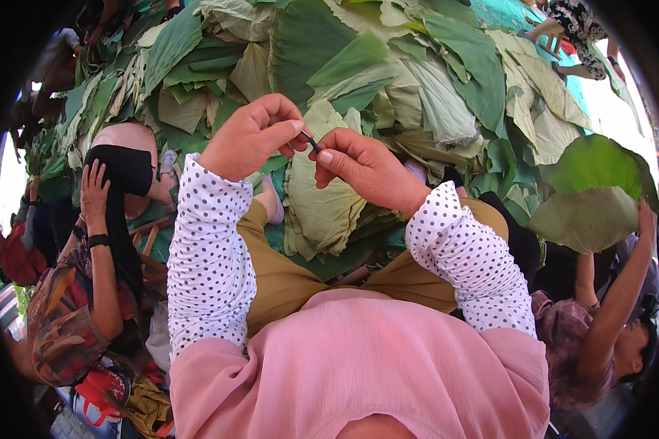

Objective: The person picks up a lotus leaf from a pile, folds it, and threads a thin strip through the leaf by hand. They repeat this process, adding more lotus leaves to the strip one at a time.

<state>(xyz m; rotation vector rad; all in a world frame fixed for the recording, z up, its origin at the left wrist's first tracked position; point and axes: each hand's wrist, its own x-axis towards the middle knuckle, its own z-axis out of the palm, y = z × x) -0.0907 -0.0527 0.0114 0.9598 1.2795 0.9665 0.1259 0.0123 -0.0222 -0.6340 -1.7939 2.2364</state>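
Both my hands meet in front of me over a stack of pale green lotus leaves [329, 214]. Between them runs a short, thin dark strip [311, 142], too small to name more closely. My left hand [258, 134] pinches its upper end between thumb and fingers. The lower end is pinched by my right hand [357, 167]. The stack of leaves lies between my knees, its folded layers showing along the edges, and neither hand touches it. White sleeves with dark dots cover both forearms.
A broad heap of green and pale lotus leaves [340, 60] spreads ahead. At left a person's hand [94, 186] rests on a knee beside a pink basin [137, 142]. At right another person holds up a lotus leaf [587, 214]. A red bag [101, 392] lies at lower left.
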